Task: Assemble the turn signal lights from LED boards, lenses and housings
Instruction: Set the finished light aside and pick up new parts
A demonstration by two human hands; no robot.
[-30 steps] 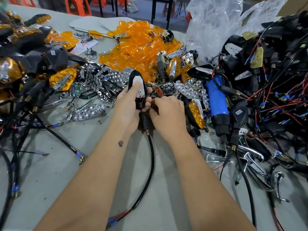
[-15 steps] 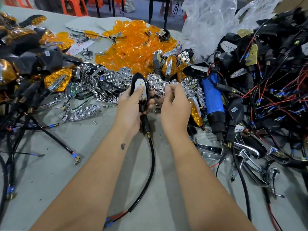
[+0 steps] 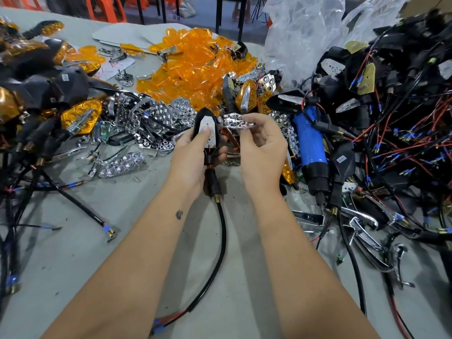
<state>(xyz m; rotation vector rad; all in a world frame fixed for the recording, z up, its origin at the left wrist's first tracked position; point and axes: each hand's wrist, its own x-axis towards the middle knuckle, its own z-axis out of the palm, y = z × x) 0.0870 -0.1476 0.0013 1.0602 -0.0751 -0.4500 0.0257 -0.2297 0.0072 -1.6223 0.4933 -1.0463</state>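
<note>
Above the grey table (image 3: 73,253), the left hand (image 3: 193,155) grips a black housing (image 3: 208,133), thumb pressing the LED board (image 3: 208,130) seated inside, tip pointing away. Just beside it, the right hand (image 3: 261,148) pinches a chrome reflector (image 3: 236,122) by its near end, long axis lying crosswise, almost touching the housing's right edge. It looks due to swing lengthwise over the board. Orange lenses (image 3: 195,69) wait beyond.
</note>
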